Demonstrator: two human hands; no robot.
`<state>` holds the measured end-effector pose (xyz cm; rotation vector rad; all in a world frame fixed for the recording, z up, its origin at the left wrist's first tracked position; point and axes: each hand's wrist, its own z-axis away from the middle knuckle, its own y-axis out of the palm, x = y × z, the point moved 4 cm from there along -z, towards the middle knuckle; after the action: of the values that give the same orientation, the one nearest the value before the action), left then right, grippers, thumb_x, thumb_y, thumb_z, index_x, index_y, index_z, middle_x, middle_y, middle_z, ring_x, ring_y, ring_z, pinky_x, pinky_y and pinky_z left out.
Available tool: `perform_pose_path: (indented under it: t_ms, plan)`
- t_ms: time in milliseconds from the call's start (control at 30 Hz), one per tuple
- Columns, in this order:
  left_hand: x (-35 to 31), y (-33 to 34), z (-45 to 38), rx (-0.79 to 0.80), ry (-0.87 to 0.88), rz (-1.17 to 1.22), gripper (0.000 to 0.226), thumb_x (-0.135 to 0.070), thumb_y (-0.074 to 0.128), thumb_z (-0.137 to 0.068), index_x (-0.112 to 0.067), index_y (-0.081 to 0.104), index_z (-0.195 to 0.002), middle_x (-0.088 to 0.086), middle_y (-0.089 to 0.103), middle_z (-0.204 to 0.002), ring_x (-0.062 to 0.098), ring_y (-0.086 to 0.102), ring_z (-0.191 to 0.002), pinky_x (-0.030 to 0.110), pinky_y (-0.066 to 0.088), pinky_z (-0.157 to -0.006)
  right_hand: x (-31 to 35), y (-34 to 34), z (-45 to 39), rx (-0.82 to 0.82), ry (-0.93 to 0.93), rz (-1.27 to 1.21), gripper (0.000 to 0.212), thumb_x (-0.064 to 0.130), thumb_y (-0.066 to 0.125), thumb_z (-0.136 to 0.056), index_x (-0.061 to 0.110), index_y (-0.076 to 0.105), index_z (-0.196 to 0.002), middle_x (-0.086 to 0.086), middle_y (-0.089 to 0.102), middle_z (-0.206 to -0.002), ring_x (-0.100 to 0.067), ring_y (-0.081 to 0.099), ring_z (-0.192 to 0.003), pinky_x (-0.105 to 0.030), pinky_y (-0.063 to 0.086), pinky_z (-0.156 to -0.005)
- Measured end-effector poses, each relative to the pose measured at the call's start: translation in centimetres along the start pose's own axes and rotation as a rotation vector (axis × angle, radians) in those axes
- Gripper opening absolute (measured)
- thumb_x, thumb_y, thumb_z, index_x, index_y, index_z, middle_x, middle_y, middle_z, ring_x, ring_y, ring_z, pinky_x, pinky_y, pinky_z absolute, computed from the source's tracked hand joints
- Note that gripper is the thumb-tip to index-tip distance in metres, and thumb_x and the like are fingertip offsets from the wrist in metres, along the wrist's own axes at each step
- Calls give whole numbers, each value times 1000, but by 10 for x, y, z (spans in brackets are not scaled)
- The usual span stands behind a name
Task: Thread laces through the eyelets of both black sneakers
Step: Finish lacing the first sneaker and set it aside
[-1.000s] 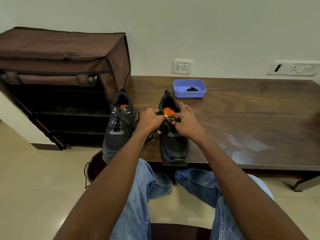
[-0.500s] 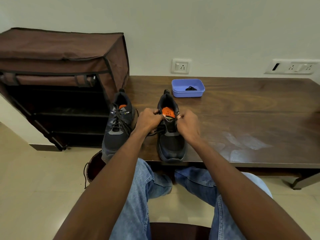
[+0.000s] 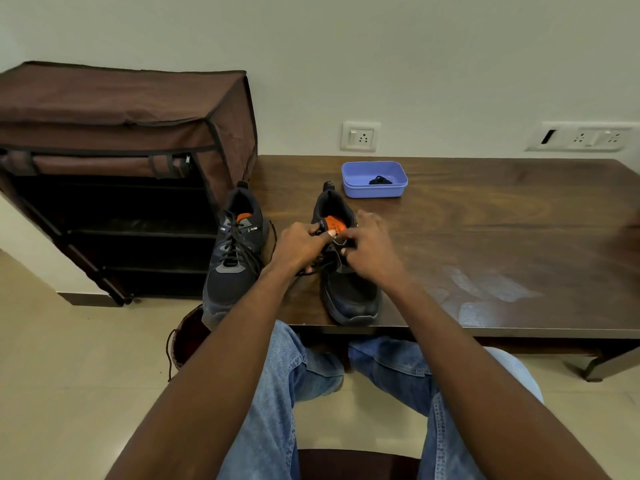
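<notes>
Two black sneakers are standing side by side near my edge of the counter (image 3: 485,237), both with their long axes running from 6 to 12 o'clock, toes toward me at 6 and heels toward the wall at 12. I am reading small pale lettering on the tongue of the left sneaker (image 3: 235,258), something like "CLYMB", though it is too small to be sure; its lace is already crisscrossing the eyelets. On the right sneaker (image 3: 346,282) an orange tongue label (image 3: 333,224) is carrying print I cannot make out. My left hand (image 3: 298,245) is curling its fingers around a black lace (image 3: 313,268) at the upper eyelets, and my right hand (image 3: 370,247) is pinching at the same spot. At 12 o'clock a blue tray (image 3: 374,188) is holding a small dark bundle.
</notes>
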<state>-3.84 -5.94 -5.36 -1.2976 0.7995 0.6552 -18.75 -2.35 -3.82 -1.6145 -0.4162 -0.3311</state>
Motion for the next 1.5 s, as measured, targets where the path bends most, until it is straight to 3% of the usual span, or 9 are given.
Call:
perform_pose_path:
  t_ms: [200, 333, 633, 800, 900, 1100, 1233, 1333, 1500]
  plan:
    - [3, 1, -4, -1, -34, 26, 24, -44, 65, -91, -22, 71, -83, 3, 73, -75, 15, 72, -64, 36, 60, -63, -5, 2, -4, 89, 57, -65, 16, 13, 61, -94, 15, 72, -106, -4, 51, -136, -20, 56, -108, -40, 51, -94]
    - [1, 1, -3, 2, -15, 25, 21, -40, 64, -93, -23, 71, -84, 3, 74, -75, 12, 71, -62, 36, 59, -68, -7, 7, -1, 204, 26, -12, 32, 15, 65, -93, 22, 69, -124, -6, 40, -146, -27, 47, -126, -45, 44, -107]
    - [-3, -5, -2, -14, -35, -12, 28, -38, 65, -94, -22, 65, -70, -2, 66, -65, 9, 60, -58, 26, 46, -59, -35, -24, 0, -139, 574, -559, 27, 5, 44, -95, 6, 57, -71, -10, 69, -67, -25, 74, -74, -39, 58, -63]
    - [-4, -5, 0, -21, -20, -34, 31, -37, 64, -94, -21, 64, -68, -3, 65, -62, 9, 61, -58, 27, 45, -62, -64, -51, 13, -363, 747, -531, 16, 14, 51, -81, 4, 62, -86, -11, 67, -91, -30, 64, -84, -36, 52, -73]
    - [-6, -4, 1, -20, -15, -44, 28, -41, 62, -94, -20, 69, -76, -4, 66, -63, 9, 65, -60, 30, 51, -69, -48, -49, 8, -355, 437, -241, 33, 6, 57, -84, 10, 68, -116, -11, 61, -120, -30, 57, -112, -36, 48, -88]
    - [-6, -3, 1, -28, -10, -66, 29, -39, 61, -95, -24, 61, -70, -3, 67, -65, 9, 66, -56, 33, 55, -69, -1, 0, 1, 129, 13, 113, 37, 18, 62, -94, 27, 65, -130, -7, 19, -164, -30, 9, -151, -49, 17, -123]
    - [-6, -3, 0, -21, 0, -81, 29, -37, 61, -96, -23, 61, -71, -1, 67, -64, 7, 64, -54, 30, 52, -64, 4, 7, 1, 158, 21, 23, 17, 14, 59, -96, 15, 72, -108, -8, 39, -151, -26, 51, -123, -42, 45, -101]
    - [-4, -3, 0, -17, -1, -68, 31, -40, 61, -95, -22, 62, -70, 0, 67, -62, 9, 64, -55, 33, 53, -68, -4, -7, 0, 113, 174, -64, 13, 12, 55, -97, 14, 63, -87, -8, 64, -99, -21, 60, -87, -35, 48, -75]
    - [-2, -2, -1, -12, -1, -33, 25, -43, 62, -93, -22, 72, -88, 1, 74, -74, 10, 65, -56, 42, 59, -81, -47, -55, 6, -357, 520, -223, 21, 13, 53, -99, 4, 72, -98, -12, 71, -99, -28, 65, -91, -33, 47, -74]
